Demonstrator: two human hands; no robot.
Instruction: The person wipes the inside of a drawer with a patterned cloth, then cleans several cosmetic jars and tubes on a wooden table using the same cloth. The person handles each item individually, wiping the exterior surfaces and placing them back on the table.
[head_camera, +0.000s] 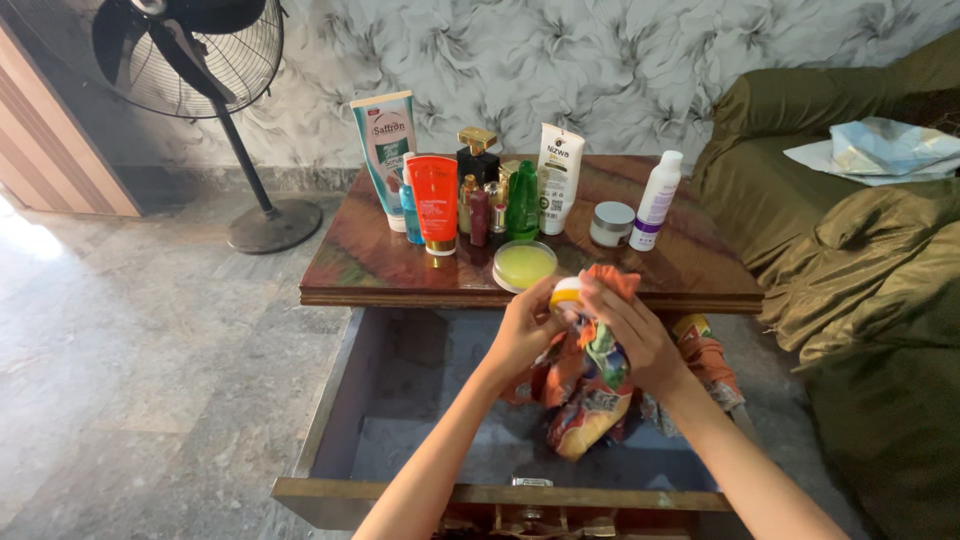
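Observation:
My left hand (524, 328) grips a small yellow and white lid or jar (565, 294) above the open drawer. My right hand (628, 328) holds a colourful patterned cloth (592, 385) pressed against that yellow piece; the cloth hangs down into the drawer. Just beyond the hands, at the table's front edge, an open round jar of yellow-green cream (524, 265) stands uncovered.
The wooden table (350, 270) carries several cosmetic tubes and bottles: a tall white-green tube (385, 150), an orange tube (434, 203), a green bottle (522, 202), a white bottle (656, 200), a small grey jar (611, 223). The drawer (420, 400) is pulled out. A standing fan (200, 60) is at left, a green sofa (860, 260) at right.

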